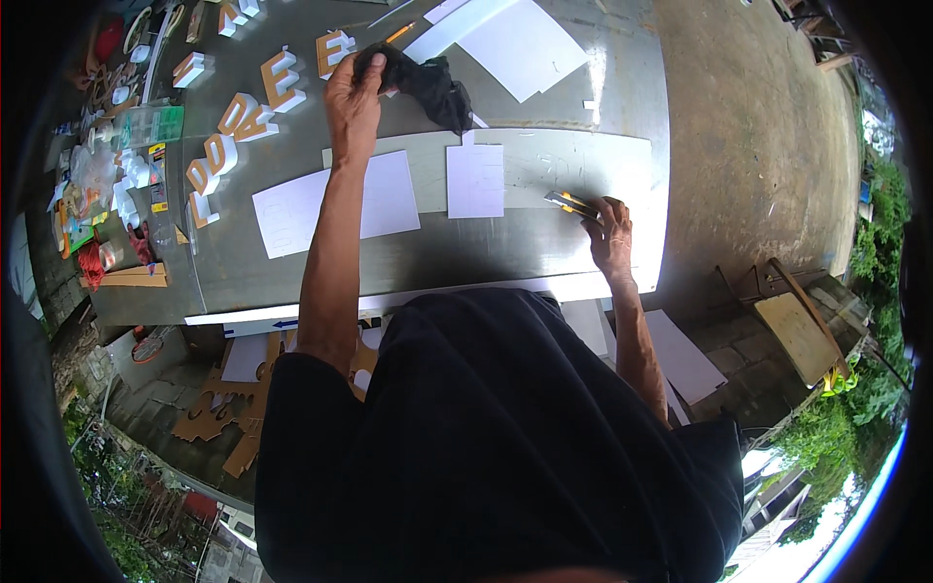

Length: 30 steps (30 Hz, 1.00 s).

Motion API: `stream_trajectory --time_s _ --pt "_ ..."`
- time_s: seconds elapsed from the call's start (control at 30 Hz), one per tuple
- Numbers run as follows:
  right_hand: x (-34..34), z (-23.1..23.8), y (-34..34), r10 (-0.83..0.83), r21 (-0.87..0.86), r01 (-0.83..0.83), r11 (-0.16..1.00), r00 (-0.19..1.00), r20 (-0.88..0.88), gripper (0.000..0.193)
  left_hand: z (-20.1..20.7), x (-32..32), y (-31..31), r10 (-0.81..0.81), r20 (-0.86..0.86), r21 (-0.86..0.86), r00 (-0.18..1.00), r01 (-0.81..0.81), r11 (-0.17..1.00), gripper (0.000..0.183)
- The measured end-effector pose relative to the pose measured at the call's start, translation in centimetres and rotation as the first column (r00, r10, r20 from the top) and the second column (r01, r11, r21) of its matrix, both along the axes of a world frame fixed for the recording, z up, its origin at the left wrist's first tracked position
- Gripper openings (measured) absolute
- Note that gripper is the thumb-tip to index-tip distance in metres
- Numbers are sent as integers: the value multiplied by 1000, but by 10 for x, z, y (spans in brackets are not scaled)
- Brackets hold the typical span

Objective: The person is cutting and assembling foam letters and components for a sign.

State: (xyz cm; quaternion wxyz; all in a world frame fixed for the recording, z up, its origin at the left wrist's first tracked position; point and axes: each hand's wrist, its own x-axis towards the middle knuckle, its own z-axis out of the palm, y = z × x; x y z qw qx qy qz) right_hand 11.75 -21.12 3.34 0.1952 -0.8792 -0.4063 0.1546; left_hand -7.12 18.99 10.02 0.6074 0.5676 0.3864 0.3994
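Note:
My left hand [356, 92] is closed on a crumpled black cloth [442, 94], held out over the far middle of the table. The cloth trails down to the right. In my right hand [611, 233] is a utility knife [571, 203] with yellow and black parts, its tip pointing left above the pale cutting board [564, 160]. A small white sheet [475, 183] with faint pencil lines lies between my hands. Partly behind my left forearm is a wider white sheet [389, 194], also faintly marked.
Several block letters [282, 85] with brown faces and white sides stand at the left. Beyond the cloth lie large white sheets [525, 49] and an orange pencil [400, 32]. Tools and plastic bags [94, 175] crowd the left edge. A wooden chair [797, 325] stands on the right.

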Motion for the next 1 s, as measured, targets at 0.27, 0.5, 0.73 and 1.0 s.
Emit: stream_trajectory --time_s 0.27,0.5,0.73,1.0 --pt "1 0 22 -194 51 197 979 979 -67 41 70 93 8 -221 335 192 916 164 968 17" --pt "8 -1 66 -158 82 157 984 987 5 38 57 165 -23 -198 12 313 980 184 932 22" --pt "26 -13 86 -126 35 124 992 989 82 38 30 193 -8 -124 -34 355 992 128 926 25" --pt "38 -29 83 -74 96 69 993 996 56 46 24 197 53 3 -59 374 998 19 927 31"
